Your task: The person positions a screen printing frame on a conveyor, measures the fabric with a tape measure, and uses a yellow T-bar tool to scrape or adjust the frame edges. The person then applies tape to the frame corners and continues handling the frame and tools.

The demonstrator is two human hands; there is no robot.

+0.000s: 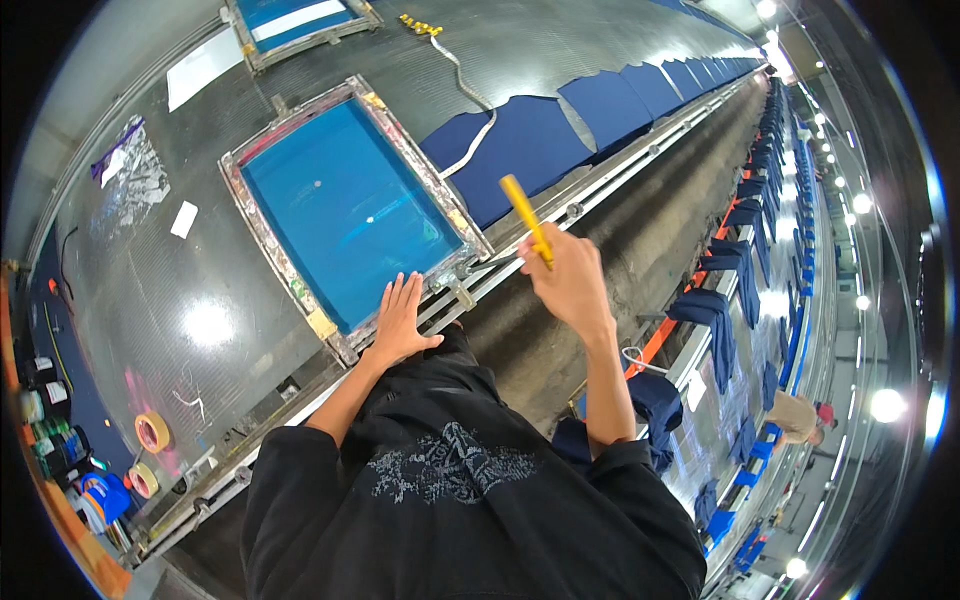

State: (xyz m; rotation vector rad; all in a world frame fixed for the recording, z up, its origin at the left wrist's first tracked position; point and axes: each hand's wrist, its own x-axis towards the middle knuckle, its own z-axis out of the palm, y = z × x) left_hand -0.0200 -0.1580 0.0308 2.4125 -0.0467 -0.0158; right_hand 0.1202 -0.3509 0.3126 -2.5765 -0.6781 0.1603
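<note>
Two hands busy: left hand spread flat on the blue screen frame, right hand gripping a yellow tool beside it. Frame could shift if that palm slips.

Left hand flat on the near edge of the screen frame, right hand just right of it, gripping a stick-like tool. Beyond the frame, a row of garments along the table. Far left on the table, two tape rolls.
</note>
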